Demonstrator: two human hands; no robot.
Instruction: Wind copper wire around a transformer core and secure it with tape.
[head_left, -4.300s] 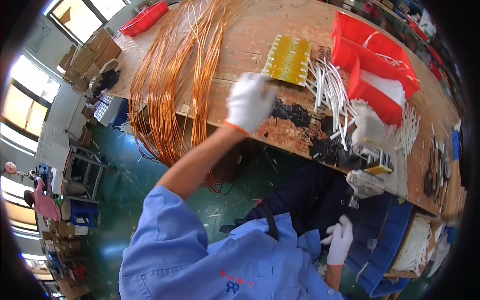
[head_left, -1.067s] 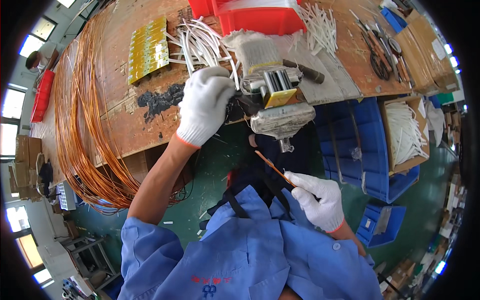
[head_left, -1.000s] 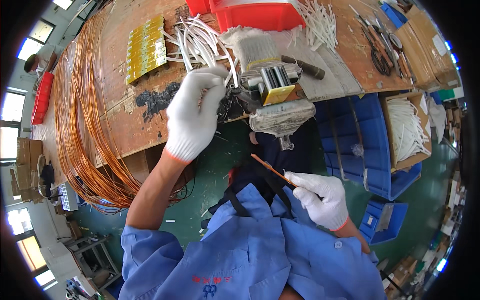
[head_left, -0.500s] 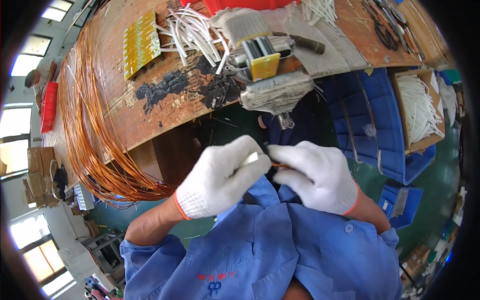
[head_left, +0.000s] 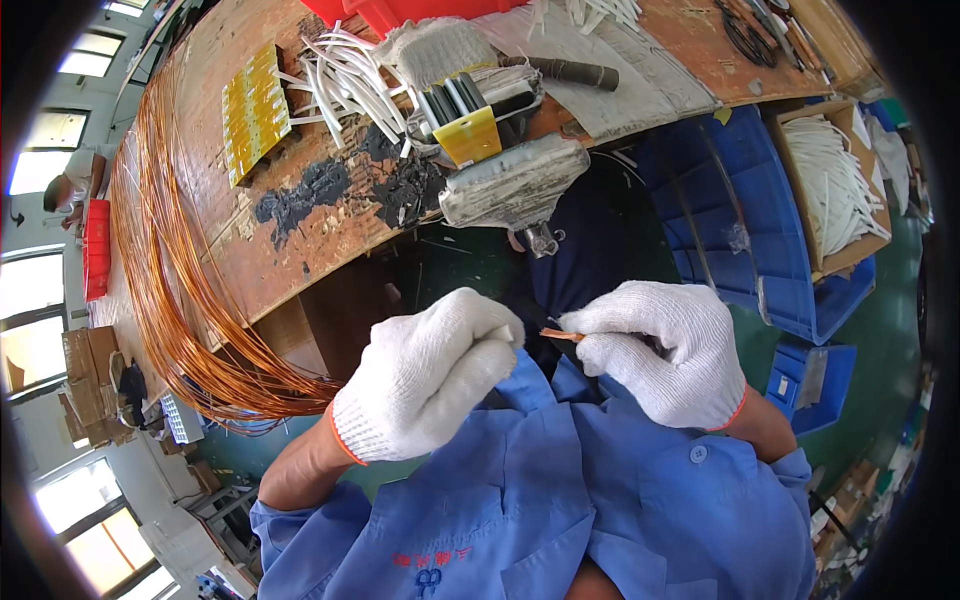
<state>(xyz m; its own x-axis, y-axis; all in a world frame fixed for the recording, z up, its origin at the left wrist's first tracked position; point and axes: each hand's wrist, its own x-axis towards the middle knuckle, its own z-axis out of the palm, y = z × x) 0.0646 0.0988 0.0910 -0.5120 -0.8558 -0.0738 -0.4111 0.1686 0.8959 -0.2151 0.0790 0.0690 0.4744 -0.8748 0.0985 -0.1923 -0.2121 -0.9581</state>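
Note:
My left hand, in a white knitted glove, is closed with thumb and forefinger pressed together. A short white tube seems to lie between these fingertips, mostly hidden by the glove. Opposite it, my right hand, gloved alike, pinches a copper wire end that sticks out toward the left hand. A small gap separates the wire from the left fingertips. Both hands hover in front of my blue shirt, below the bench edge. The rest of the wire is hidden inside the right glove.
A wooden bench carries looped copper wire, a yellow panel, white tubes and a vise gripping a yellow-faced part. At right stand a blue bin and a carton of white tubes. A person is far left.
My hands have drawn slightly apart, and more of the copper wire end shows at the right fingertips. The white piece in my left hand is more covered. The view has shifted slightly.

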